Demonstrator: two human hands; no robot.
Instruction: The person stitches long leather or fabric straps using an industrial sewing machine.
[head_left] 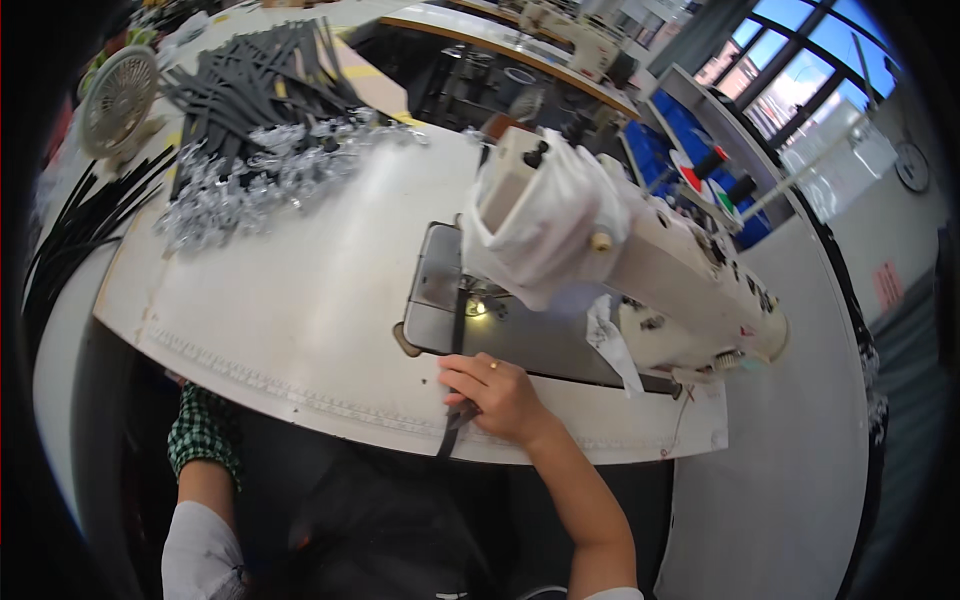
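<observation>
Pinching a dark strap [455,400] near the table [300,320] edge, the right hand [497,395] has its fingers curled closed on it, at about 6 o'clock from the needle area. The strap runs from the hand up to the presser foot of the sewing machine [640,260] at 12 o'clock, and its free end hangs over the edge. The left hand is not in view; only its forearm shows low at 7 o'clock, so I cannot tell its state.

I think the narrow, limp strap may twist or drift sideways under the foot if the hand pulls unevenly, and the fingers are rather close to the needle.

At 10 o'clock lie a heap of flat black straps [260,80] and shiny metal buckles [250,185]. The table is smooth and white, and the machine head is wrapped in white cloth.
</observation>
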